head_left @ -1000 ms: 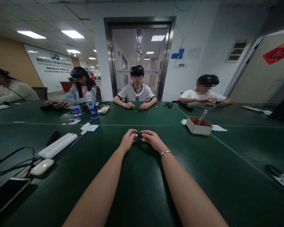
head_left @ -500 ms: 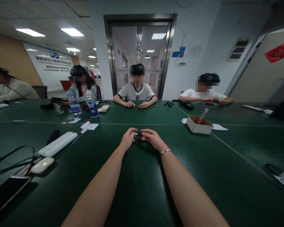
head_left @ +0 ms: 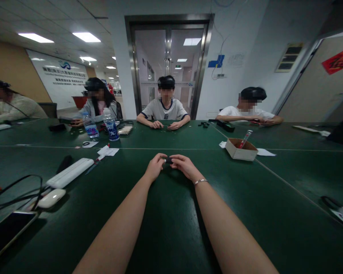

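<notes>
My left hand (head_left: 156, 166) and my right hand (head_left: 184, 165) meet over the middle of the green table (head_left: 171, 213), arms stretched forward. Both pinch a small dark object (head_left: 168, 160) between their fingertips, just above the tabletop. The object is too small to name. A thin bracelet (head_left: 200, 182) sits on my right wrist.
A cardboard box (head_left: 241, 149) with a red-capped tube stands to the right, paper beside it. To the left lie a white power strip (head_left: 70, 172), a white mouse (head_left: 50, 198), cables and a phone (head_left: 8, 231). Two bottles (head_left: 111, 129) stand farther back. Several people sit across the table.
My hands stay pinched on the small object in the same spot. The view has tilted slightly, so everything sits a little higher in the frame.
</notes>
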The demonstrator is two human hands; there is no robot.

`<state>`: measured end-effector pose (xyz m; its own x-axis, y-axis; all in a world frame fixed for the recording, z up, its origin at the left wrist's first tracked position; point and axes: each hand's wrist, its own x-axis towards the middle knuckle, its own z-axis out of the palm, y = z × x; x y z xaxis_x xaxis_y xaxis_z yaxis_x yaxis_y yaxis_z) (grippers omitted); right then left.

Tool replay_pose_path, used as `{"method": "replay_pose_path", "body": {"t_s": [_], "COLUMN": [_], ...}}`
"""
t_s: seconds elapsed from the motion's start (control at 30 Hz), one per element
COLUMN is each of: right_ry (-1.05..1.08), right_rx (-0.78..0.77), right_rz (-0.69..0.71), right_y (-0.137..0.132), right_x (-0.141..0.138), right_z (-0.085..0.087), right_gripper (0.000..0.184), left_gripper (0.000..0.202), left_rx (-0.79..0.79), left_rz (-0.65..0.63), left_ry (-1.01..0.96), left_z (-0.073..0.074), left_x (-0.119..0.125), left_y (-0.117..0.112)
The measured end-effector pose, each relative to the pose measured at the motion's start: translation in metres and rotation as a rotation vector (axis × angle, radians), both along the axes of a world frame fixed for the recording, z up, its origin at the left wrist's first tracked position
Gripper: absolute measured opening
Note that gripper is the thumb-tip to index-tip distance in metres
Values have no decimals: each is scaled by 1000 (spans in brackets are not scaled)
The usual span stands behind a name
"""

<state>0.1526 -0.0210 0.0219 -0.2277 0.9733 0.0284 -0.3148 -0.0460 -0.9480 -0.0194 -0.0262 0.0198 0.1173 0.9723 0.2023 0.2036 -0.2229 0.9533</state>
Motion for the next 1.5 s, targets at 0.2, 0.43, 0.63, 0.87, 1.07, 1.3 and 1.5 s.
{"method": "replay_pose_path", "body": {"t_s": [0.2, 0.43, 0.63, 0.87, 1.07, 1.3, 1.5], "right_ry": [-6, -1, -4, -12, -1, -7, -2], "right_rx": [6, 2, 1, 5, 0, 11, 19], "right_rz": [5, 5, 12, 9, 13, 21, 20], "right_y": [2, 2, 1, 1, 1, 1, 2], "right_x": [0, 0, 0, 0, 0, 1, 1], "right_z": [-1, -2, -1, -2, -1, -1, -3], "right_gripper": [20, 18, 18, 18, 18, 20, 23], "left_gripper": [28, 29, 28, 28, 27, 27, 27], "left_rx": [-2, 11, 43, 41, 44, 37, 29], "left_rz": [-17, -13, -1, -1, -5, -2, -8], "left_ry": [9, 29, 59, 59, 46, 70, 62], "left_z": [-3, -6, -5, -2, 0, 0, -1], "left_x": [-2, -3, -3, -2, -1, -2, -3], "left_y": [2, 4, 2, 0, -2, -2, 0]}}
